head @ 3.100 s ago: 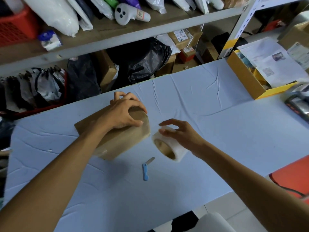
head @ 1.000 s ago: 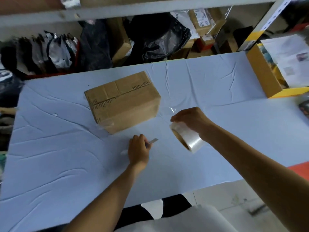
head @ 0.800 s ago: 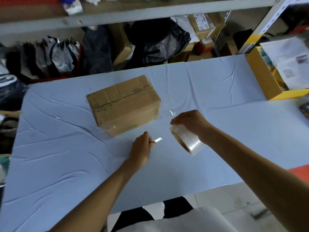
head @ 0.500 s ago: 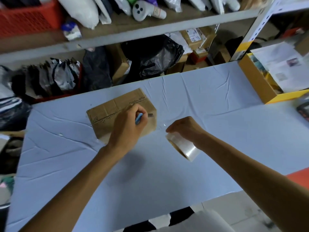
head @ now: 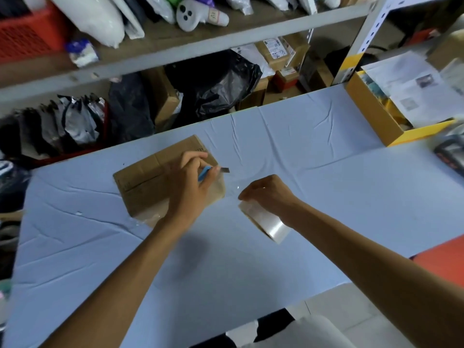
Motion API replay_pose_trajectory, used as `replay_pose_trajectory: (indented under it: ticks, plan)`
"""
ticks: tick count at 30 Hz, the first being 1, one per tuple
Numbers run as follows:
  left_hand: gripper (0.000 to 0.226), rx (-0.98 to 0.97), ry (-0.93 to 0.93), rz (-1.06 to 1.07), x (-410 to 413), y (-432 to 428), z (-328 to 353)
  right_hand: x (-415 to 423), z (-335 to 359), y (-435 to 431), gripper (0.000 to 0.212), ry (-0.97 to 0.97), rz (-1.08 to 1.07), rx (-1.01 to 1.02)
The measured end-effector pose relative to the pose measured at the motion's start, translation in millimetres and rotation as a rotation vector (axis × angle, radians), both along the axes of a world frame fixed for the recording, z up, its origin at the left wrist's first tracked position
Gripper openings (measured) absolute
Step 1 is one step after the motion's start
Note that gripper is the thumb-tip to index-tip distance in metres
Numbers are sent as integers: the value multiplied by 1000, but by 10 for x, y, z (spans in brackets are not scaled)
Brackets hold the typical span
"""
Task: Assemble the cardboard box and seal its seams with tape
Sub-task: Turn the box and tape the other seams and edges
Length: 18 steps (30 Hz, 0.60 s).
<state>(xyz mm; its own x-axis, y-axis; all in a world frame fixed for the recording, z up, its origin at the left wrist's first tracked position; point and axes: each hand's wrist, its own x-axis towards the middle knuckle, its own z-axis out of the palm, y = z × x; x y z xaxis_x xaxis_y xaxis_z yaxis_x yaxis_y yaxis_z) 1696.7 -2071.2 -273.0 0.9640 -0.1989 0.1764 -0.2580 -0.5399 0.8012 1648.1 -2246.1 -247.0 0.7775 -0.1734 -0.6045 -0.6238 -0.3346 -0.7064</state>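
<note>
cardboard box [head: 148, 182]: closed, lying on the pale blue surface [head: 301, 172], left of centre, partly hidden by the left hand. clear film shows at its near corner.
left hand [head: 190, 187]: over the box's right end, fingers closed round a blue-handled cutter [head: 213, 171], metal blade pointing right past the box edge.
right hand [head: 268, 194]: just right of the box, fingers clamped on a roll of clear tape [head: 266, 222], held above the surface.
yellow carton [head: 371, 116]: far right, holding papers.
shelf [head: 200, 33]: behind, with bags.
</note>
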Motion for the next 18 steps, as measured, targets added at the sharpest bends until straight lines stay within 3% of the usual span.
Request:
replay_pose_trajectory:
  ticks: [6,10,18]
  plan:
    - [20,154,-21,-43,50,-34,-20,1,18,34,10,8,4,-7]
    - [19,103,-1,-17,68,-35,45,11,23,23,9,-2,4,-11]
    - [24,212,-20,38,65,-161,21,43,56,38,24,-7,23,-43]
